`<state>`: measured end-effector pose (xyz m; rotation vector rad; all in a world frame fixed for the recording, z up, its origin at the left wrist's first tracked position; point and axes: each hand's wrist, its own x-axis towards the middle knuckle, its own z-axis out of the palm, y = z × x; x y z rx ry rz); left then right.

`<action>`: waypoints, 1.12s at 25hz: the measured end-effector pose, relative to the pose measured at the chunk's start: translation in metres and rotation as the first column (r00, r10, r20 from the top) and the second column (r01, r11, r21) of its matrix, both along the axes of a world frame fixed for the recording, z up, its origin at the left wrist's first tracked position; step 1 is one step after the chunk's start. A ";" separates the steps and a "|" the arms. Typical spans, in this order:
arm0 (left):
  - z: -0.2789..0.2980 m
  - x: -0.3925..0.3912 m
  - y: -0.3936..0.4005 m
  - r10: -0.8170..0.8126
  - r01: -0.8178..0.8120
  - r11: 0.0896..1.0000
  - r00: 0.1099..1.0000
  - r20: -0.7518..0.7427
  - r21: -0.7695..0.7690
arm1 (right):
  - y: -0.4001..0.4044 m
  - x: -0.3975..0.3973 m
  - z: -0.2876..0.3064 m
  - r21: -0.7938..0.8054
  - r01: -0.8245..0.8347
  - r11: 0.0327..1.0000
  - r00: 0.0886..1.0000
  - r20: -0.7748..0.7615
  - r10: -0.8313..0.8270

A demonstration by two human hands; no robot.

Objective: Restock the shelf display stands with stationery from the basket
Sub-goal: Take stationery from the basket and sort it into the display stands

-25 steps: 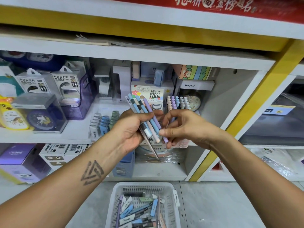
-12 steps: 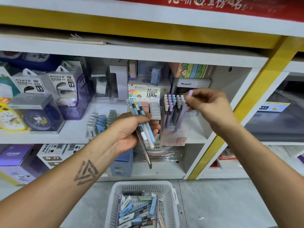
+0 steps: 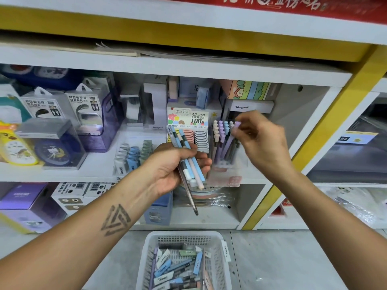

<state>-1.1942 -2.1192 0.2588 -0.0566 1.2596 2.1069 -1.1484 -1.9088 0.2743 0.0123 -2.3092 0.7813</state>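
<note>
My left hand (image 3: 173, 164) grips a bundle of pastel pens (image 3: 189, 162), blue, pink and grey, in front of the middle shelf. My right hand (image 3: 259, 135) pinches the top of a purple pen (image 3: 229, 141), whose lower end sits among other pens in the clear pen display stand (image 3: 224, 174) on the shelf. The stand holds several purple, blue and cream pens upright. On the floor below stands the white basket (image 3: 224, 256) with several erasers, lead boxes and pens inside.
A lead refill display (image 3: 188, 120) stands just left of the pen stand. An eraser stand (image 3: 132, 155), power bank boxes (image 3: 83, 105) and boxed clocks (image 3: 50, 149) fill the shelf to the left. A yellow shelf post (image 3: 326, 132) rises on the right.
My right hand took one purple pen from the bundle, carried it up and right, and has lowered it into the pen stand. My left hand stayed in place with the rest.
</note>
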 end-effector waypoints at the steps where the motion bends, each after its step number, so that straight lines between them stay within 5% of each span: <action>1: -0.001 -0.001 0.000 0.004 -0.004 1.000 1.000 0.002 0.002 | -0.002 0.000 -0.008 0.076 -0.013 0.997 1.000 0.027 0.011; 10: -0.001 -0.004 0.004 0.025 -0.025 0.998 1.000 -0.006 0.055 | -0.002 -0.003 -0.030 0.115 -0.141 0.983 0.985 0.115 0.127; 15: -0.001 -0.003 0.001 -0.107 0.110 0.989 0.994 -0.026 0.103 | -0.005 -0.005 -0.022 0.380 -0.026 0.924 0.974 0.220 -0.063; 16: -0.001 -0.002 0.001 -0.153 0.156 0.984 0.987 -0.042 0.084 | -0.009 -0.005 -0.017 0.325 -0.020 0.945 0.975 0.217 -0.054; 18: -0.001 0.000 0.000 -0.232 0.235 0.971 0.970 -0.075 0.041 | -0.020 -0.005 -0.006 -0.065 -0.073 0.995 0.958 0.272 0.088; 21: 0.000 0.005 0.000 -0.330 0.333 0.943 0.939 -0.093 0.017 | -0.035 -0.005 0.000 -0.609 -0.130 0.782 0.865 0.315 0.390; 25: 0.000 0.006 0.001 -0.394 0.398 0.916 0.916 -0.070 0.045 | -0.027 -0.001 0.006 -0.769 -0.087 0.633 0.893 0.221 0.391; 28: 0.000 0.003 0.003 -0.340 0.340 0.940 0.940 0.003 0.041 | -0.003 0.001 0.020 -0.795 -0.058 0.604 0.984 0.055 0.167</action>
